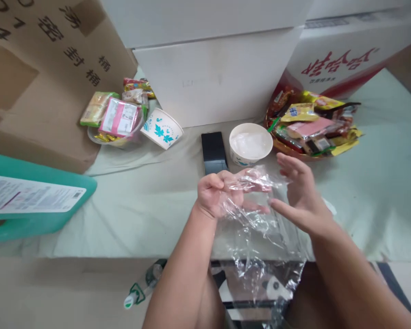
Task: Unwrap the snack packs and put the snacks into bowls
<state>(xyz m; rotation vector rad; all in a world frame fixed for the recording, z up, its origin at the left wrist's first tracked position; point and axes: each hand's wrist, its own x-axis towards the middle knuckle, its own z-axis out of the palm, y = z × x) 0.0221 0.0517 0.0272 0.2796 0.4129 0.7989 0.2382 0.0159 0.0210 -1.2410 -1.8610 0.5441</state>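
Observation:
A crumpled sheet of clear plastic, perhaps a bag [253, 219], hangs from my left hand [215, 194] down past the table edge. The left fingers are partly covered by it, with the thumb folded over a gathered part. To its right, my right hand [303, 196] is spread, thumb and fingers apart, beside the plastic's edge; whether the fingertips touch it I cannot tell. Just beyond the hands stands a paper bowl [241, 160] with whitish, translucent material inside. A dark-screened phone [214, 148] lies left of the bowl.
Packaged snacks fill a clear tub [123, 142] at left and a basket [299, 155] at right. A paper cup [162, 129] leans beside the tub. Cardboard boxes [212, 77] line the back. A green jug [78, 192] lies left; a plastic bottle [145, 283] is below the table.

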